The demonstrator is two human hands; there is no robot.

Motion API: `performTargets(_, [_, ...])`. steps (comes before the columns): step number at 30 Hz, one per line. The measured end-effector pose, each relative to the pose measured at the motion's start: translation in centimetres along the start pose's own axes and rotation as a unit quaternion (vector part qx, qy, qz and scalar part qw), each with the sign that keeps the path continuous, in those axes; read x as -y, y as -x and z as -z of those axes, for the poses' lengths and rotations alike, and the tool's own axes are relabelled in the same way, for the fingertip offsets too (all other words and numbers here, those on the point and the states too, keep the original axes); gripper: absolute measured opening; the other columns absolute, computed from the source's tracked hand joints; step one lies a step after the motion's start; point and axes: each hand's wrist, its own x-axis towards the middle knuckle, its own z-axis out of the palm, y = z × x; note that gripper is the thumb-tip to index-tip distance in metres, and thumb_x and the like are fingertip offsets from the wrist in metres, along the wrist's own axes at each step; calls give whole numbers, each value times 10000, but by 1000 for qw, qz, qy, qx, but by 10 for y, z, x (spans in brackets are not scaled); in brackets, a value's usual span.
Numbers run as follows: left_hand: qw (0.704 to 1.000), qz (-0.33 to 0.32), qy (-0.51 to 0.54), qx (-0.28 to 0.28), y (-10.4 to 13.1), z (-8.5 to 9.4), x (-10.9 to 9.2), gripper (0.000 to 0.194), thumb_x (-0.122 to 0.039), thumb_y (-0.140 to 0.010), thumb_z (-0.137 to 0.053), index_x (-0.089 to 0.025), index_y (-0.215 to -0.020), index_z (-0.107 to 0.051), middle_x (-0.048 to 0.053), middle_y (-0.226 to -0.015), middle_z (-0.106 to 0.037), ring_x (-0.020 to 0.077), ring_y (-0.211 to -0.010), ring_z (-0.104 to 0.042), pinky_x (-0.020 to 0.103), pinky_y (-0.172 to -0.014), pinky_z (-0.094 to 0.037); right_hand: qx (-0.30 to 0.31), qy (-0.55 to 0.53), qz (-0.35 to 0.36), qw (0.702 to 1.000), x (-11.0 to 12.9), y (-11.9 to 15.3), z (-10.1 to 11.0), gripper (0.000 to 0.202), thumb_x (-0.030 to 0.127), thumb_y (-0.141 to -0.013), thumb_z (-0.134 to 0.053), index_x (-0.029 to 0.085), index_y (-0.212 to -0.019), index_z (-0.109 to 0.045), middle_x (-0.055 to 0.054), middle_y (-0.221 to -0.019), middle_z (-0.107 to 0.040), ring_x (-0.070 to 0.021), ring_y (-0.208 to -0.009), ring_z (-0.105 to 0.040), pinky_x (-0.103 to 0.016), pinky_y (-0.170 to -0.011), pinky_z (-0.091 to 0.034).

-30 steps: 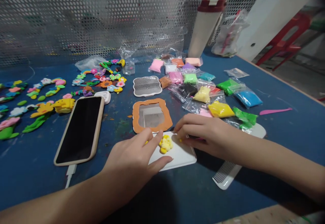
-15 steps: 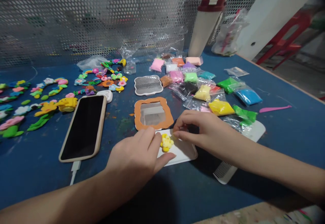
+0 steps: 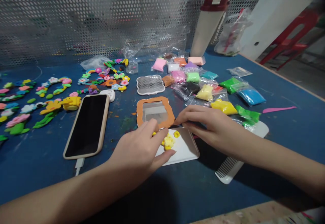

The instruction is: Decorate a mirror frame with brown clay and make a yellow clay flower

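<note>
A white tray (image 3: 186, 151) lies on the blue table, bearing a pale and bright yellow clay piece (image 3: 169, 142) and a separate small yellow clay disc (image 3: 176, 134). My left hand (image 3: 143, 146) rests over the tray's left side, thumb apart from the fingers, beside the clay piece; no held object shows. At the tray's upper right edge is my right hand (image 3: 203, 122), its fingertips close together near the orange frame's lower right corner. What they hold, if anything, is hidden. The orange-framed mirror (image 3: 141, 112) lies just behind the tray.
A phone (image 3: 87, 125) with a cable lies left, near colourful clay pieces (image 3: 52, 106). Bagged clay (image 3: 223, 106) spreads behind my right hand. A white comb (image 3: 228, 173) lies under my right forearm. Farther back are a white-rimmed mesh piece (image 3: 150, 85) and a tumbler (image 3: 208, 27).
My right hand has moved slightly up and away from the clay piece, toward the orange frame. The small yellow disc now shows on the tray. The whole view has shifted slightly.
</note>
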Motion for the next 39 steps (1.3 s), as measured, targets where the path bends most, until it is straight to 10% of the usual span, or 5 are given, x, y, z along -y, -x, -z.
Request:
performTargets(22, [995, -3, 27, -99, -14, -8, -14, 401, -566, -790, -511, -171, -810, -571, 13, -752, -500, 175, -675, -529, 280, -524, -388, 3, -26, 22, 999, -12, 2, -1, 134, 150, -867, -489, 163, -901, -618, -43, -913, -588, -148, -851, -556, -287, -775, -449])
performTargets(39, [985, -28, 44, -162, -12, -9, -12, 477, -578, -779, -523, -153, -989, -576, 23, -772, -570, 178, -696, -580, 262, -514, -404, -6, -17, 35, 999, -11, 7, -1, 227, 130, -864, -483, 196, -979, -668, -62, -1010, -602, -155, -903, -584, -303, -830, -476])
